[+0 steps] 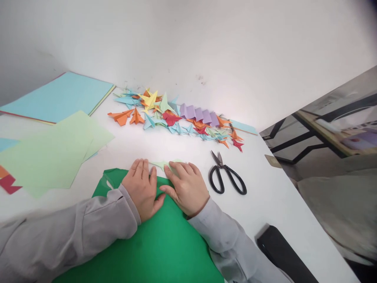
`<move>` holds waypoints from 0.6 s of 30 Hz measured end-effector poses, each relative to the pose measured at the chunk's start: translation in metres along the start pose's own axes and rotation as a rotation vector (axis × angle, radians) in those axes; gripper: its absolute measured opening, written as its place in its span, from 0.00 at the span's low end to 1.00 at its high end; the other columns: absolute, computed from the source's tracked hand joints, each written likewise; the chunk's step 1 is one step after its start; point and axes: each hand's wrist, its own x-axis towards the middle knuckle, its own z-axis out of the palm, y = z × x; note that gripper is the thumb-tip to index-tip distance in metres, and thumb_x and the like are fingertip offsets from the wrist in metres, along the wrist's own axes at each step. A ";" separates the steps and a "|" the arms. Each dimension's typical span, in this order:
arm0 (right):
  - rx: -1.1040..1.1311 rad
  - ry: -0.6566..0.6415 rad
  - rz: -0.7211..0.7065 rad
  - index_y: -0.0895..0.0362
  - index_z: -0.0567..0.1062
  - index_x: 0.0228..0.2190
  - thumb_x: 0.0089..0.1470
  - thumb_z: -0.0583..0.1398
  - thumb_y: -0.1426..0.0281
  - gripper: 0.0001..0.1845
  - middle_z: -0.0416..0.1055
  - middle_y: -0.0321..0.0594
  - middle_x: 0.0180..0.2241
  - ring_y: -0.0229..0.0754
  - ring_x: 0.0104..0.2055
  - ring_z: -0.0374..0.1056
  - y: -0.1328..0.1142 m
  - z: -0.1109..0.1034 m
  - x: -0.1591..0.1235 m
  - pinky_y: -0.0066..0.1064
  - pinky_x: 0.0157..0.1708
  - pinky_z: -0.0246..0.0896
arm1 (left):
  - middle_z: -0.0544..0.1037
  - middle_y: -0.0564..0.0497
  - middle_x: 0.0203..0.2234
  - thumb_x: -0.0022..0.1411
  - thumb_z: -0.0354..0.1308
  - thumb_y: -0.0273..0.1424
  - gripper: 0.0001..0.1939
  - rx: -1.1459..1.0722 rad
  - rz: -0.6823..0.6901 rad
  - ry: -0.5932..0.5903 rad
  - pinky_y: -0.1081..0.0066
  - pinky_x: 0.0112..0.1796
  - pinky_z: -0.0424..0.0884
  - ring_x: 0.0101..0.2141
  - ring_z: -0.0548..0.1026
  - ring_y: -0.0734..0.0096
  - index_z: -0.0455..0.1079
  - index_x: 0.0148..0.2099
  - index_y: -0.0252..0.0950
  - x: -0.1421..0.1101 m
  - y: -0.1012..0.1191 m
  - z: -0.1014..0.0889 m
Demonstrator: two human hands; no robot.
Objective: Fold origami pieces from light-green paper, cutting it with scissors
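Note:
A small piece of pale green folded paper (160,164) lies on the white table just past the edge of a green sheet-like surface (153,243). My left hand (140,188) rests flat at the paper's left end, its fingers stretched forward and its thumb out to the side. On the other side, my right hand (187,184) presses down on the paper with extended fingers and covers part of it. The two thumbs point towards each other over the green surface. Black-handled scissors (226,173) lie to the right of my right hand, blades slightly apart.
Many folded paper figures (150,100) and a purple zigzag strip (198,114) line the wall. Blue sheets (67,94) are stacked at the back left, with pale green sheets (50,153) nearer. A long black object (282,251) lies at the front right, near the table's edge.

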 end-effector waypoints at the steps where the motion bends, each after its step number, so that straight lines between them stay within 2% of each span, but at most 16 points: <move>1: -0.001 0.001 -0.002 0.58 0.66 0.49 0.53 0.48 0.51 0.30 0.65 0.48 0.49 0.51 0.49 0.57 0.000 0.000 0.000 0.45 0.48 0.47 | 0.67 0.22 0.46 0.54 0.47 0.42 0.32 0.009 -0.021 -0.007 0.49 0.48 0.59 0.48 0.66 0.39 0.67 0.49 0.17 -0.001 0.000 -0.001; 5: -0.001 0.002 -0.009 0.58 0.66 0.49 0.52 0.49 0.51 0.30 0.65 0.49 0.49 0.50 0.49 0.57 0.002 -0.001 0.000 0.45 0.48 0.47 | 0.68 0.23 0.46 0.55 0.46 0.41 0.30 0.012 -0.035 0.010 0.49 0.48 0.60 0.48 0.66 0.39 0.67 0.48 0.17 -0.002 0.000 -0.002; 10: 0.007 -0.008 -0.015 0.59 0.67 0.48 0.52 0.49 0.51 0.30 0.65 0.50 0.49 0.51 0.49 0.57 0.002 -0.001 0.000 0.44 0.48 0.49 | 0.69 0.26 0.47 0.57 0.47 0.38 0.27 -0.030 0.053 0.063 0.52 0.50 0.60 0.49 0.66 0.43 0.68 0.47 0.17 -0.001 0.000 -0.001; 18: 0.037 -0.030 -0.005 0.59 0.67 0.48 0.53 0.48 0.51 0.31 0.65 0.49 0.49 0.51 0.49 0.57 0.003 -0.002 0.001 0.44 0.48 0.50 | 0.67 0.27 0.48 0.56 0.46 0.39 0.28 -0.089 0.026 -0.023 0.50 0.51 0.58 0.50 0.64 0.42 0.66 0.49 0.19 0.000 -0.001 0.000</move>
